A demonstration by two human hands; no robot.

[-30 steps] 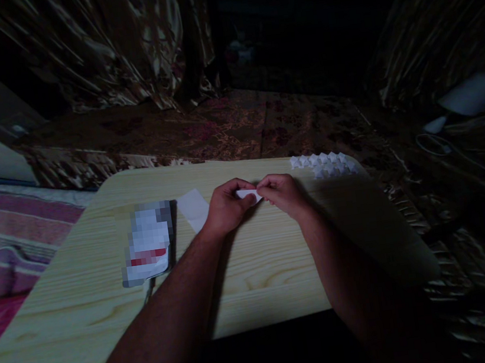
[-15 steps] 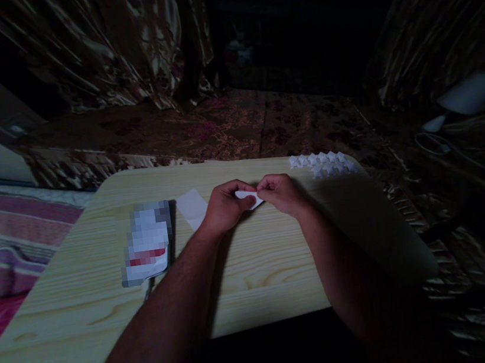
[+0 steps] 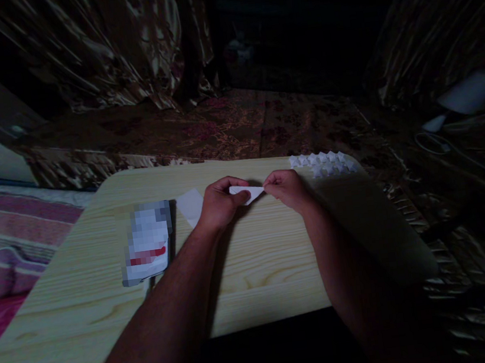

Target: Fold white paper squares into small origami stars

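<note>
A small folded white paper (image 3: 248, 194), roughly triangular, is held above the middle of the table. My left hand (image 3: 223, 200) grips its wide left part, with the thumb lying across the front. The fingertips of my right hand (image 3: 287, 189) pinch the narrow point at the right. Behind my left wrist, flat white paper (image 3: 189, 206) lies on the wood, partly covered by that hand. Beyond my right hand stand several small folded white paper pieces (image 3: 320, 159) in two rows at the far right corner.
The pale wooden table (image 3: 255, 275) has rounded corners. A phone-like device (image 3: 147, 241), blurred by pixelation, lies at the left with a cable under its near end. Striped bedding (image 3: 16, 229) is to the left, and patterned curtains (image 3: 139, 40) hang behind. A white lamp-like object (image 3: 472, 93) stands at right.
My right hand has shifted slightly right, out to the paper's tip, and more of the folded paper shows between the hands. My left hand has moved a little left.
</note>
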